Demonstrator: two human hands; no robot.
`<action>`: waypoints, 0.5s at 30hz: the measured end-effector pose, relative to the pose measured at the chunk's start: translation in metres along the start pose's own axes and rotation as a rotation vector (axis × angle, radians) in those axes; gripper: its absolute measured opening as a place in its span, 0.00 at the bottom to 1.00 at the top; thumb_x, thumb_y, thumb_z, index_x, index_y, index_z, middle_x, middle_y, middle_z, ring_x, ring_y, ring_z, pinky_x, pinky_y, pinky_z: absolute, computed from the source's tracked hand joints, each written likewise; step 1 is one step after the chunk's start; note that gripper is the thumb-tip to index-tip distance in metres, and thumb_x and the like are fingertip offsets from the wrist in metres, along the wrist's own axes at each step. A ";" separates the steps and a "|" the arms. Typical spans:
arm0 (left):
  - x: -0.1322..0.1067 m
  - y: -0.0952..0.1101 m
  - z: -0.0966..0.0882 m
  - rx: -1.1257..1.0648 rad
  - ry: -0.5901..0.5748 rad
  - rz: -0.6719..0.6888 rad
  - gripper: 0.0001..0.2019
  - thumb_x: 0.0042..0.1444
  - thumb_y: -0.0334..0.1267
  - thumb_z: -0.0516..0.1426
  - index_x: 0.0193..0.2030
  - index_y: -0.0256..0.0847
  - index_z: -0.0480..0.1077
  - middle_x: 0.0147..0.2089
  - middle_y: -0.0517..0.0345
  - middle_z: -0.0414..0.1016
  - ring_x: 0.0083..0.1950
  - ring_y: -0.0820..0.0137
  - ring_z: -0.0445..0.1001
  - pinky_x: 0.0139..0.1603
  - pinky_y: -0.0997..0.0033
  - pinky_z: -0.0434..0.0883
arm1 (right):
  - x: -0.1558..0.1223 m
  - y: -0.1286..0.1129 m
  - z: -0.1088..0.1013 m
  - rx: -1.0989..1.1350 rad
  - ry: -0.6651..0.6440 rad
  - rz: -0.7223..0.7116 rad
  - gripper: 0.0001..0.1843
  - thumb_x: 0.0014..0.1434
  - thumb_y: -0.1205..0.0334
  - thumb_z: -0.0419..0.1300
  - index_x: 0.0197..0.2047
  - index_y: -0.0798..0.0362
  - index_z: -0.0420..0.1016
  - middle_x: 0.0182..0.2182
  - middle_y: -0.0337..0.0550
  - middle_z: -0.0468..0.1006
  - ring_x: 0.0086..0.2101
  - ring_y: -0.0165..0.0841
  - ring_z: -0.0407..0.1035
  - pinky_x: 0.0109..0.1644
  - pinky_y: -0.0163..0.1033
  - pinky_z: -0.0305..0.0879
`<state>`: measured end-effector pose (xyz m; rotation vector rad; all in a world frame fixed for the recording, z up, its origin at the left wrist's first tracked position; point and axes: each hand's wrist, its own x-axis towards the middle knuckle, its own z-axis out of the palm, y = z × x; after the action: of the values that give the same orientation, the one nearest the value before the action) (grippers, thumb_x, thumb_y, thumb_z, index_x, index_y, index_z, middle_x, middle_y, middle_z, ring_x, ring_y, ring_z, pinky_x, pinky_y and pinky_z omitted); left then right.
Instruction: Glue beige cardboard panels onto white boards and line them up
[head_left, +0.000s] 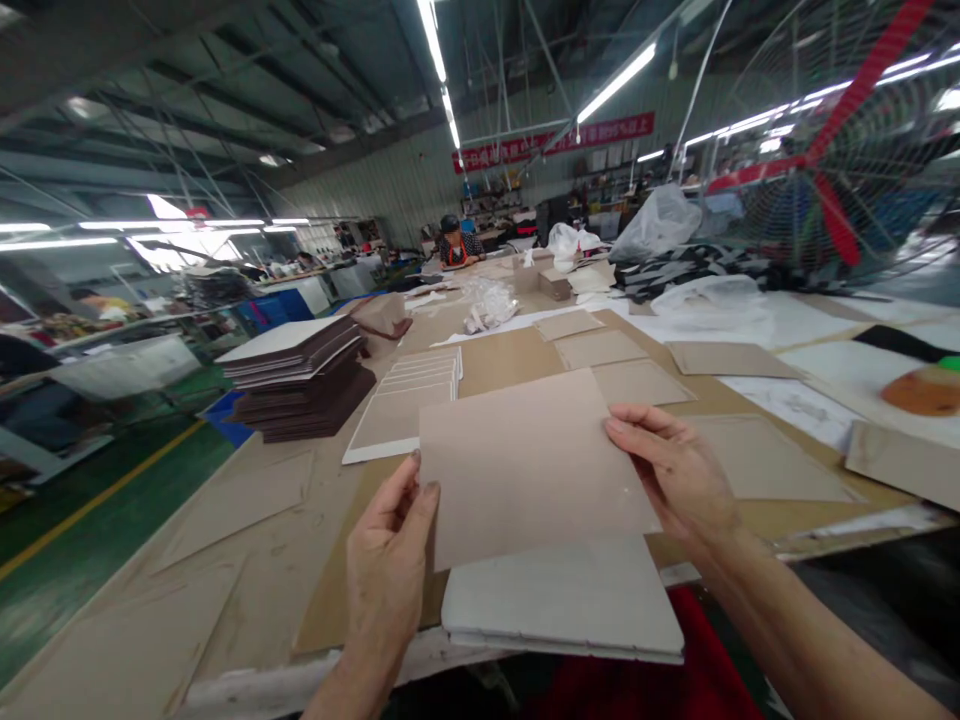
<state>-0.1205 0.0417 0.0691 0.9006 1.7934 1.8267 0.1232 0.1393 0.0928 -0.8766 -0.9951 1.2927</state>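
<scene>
A beige rectangular sheet [525,470], stiff like card, is held up in front of me by its two side edges. My left hand [394,560] pinches its left edge between thumb and fingers. On the opposite side, my right hand [675,470] grips the upper right edge, thumb in front and fingers behind. Under the raised sheet lies a stack of pale grey-white panels [562,600] at the table's near edge, its far part hidden by the sheet. Just beyond my left hand, several overlapping beige panels with white borders [397,405] lie in a row.
A tall pile of dark brown and white panels [300,380] stands at the left. Loose beige sheets [772,455] lie on the right of the brown board [502,360]. Crumpled clear plastic [491,305] is farther back. A large red-bladed fan [810,160] rises at right; a person [457,245] sits at the far end.
</scene>
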 end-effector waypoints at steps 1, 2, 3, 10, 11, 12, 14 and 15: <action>0.001 -0.004 -0.002 0.034 0.015 0.014 0.30 0.47 0.51 0.67 0.57 0.44 0.74 0.50 0.53 0.80 0.49 0.64 0.77 0.53 0.63 0.72 | 0.000 0.002 0.001 -0.008 0.005 0.017 0.21 0.38 0.49 0.76 0.34 0.52 0.79 0.26 0.43 0.80 0.23 0.35 0.72 0.26 0.40 0.69; 0.002 -0.007 -0.003 0.060 0.023 0.026 0.30 0.48 0.51 0.67 0.57 0.44 0.74 0.48 0.54 0.80 0.46 0.65 0.77 0.50 0.64 0.72 | -0.001 0.004 0.001 -0.021 0.010 0.028 0.22 0.39 0.48 0.76 0.34 0.52 0.80 0.26 0.43 0.80 0.23 0.35 0.71 0.26 0.40 0.68; 0.003 -0.009 -0.005 0.084 0.024 0.035 0.30 0.48 0.51 0.67 0.57 0.44 0.74 0.47 0.55 0.81 0.44 0.66 0.77 0.48 0.66 0.73 | -0.001 0.007 0.001 -0.040 0.018 0.027 0.22 0.40 0.48 0.75 0.35 0.51 0.81 0.27 0.42 0.81 0.23 0.35 0.71 0.26 0.41 0.67; 0.003 -0.013 -0.009 0.184 -0.006 0.059 0.29 0.48 0.52 0.67 0.56 0.44 0.75 0.41 0.58 0.80 0.40 0.69 0.76 0.43 0.70 0.72 | -0.008 0.026 -0.012 -0.330 0.087 -0.204 0.11 0.56 0.50 0.67 0.39 0.45 0.85 0.35 0.38 0.79 0.38 0.35 0.71 0.44 0.40 0.65; 0.002 -0.013 -0.008 0.186 -0.006 0.052 0.29 0.48 0.53 0.66 0.55 0.43 0.76 0.42 0.58 0.81 0.40 0.69 0.76 0.43 0.70 0.72 | -0.009 0.027 -0.015 -0.410 0.078 -0.247 0.12 0.59 0.50 0.64 0.40 0.46 0.85 0.34 0.38 0.79 0.37 0.35 0.71 0.44 0.40 0.65; 0.001 -0.013 -0.007 0.192 -0.010 0.040 0.29 0.47 0.53 0.66 0.55 0.43 0.76 0.42 0.57 0.81 0.40 0.68 0.76 0.43 0.70 0.72 | -0.011 0.028 -0.017 -0.498 0.072 -0.289 0.14 0.61 0.50 0.62 0.42 0.46 0.84 0.34 0.39 0.79 0.37 0.35 0.72 0.43 0.40 0.66; -0.004 -0.010 -0.007 0.212 -0.018 0.012 0.30 0.45 0.54 0.67 0.54 0.42 0.77 0.41 0.56 0.81 0.40 0.67 0.77 0.44 0.68 0.73 | -0.018 0.030 -0.022 -0.667 0.095 -0.361 0.19 0.63 0.49 0.59 0.48 0.50 0.82 0.34 0.41 0.80 0.35 0.36 0.73 0.40 0.40 0.68; -0.006 -0.009 -0.008 0.225 -0.023 -0.001 0.30 0.44 0.55 0.67 0.53 0.42 0.77 0.40 0.56 0.81 0.39 0.66 0.77 0.44 0.67 0.74 | -0.023 0.030 -0.026 -0.732 0.110 -0.384 0.21 0.63 0.48 0.59 0.51 0.52 0.81 0.35 0.43 0.81 0.35 0.37 0.74 0.39 0.40 0.69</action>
<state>-0.1228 0.0322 0.0596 0.9966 2.0131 1.6293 0.1368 0.1199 0.0533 -1.2095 -1.4952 0.5344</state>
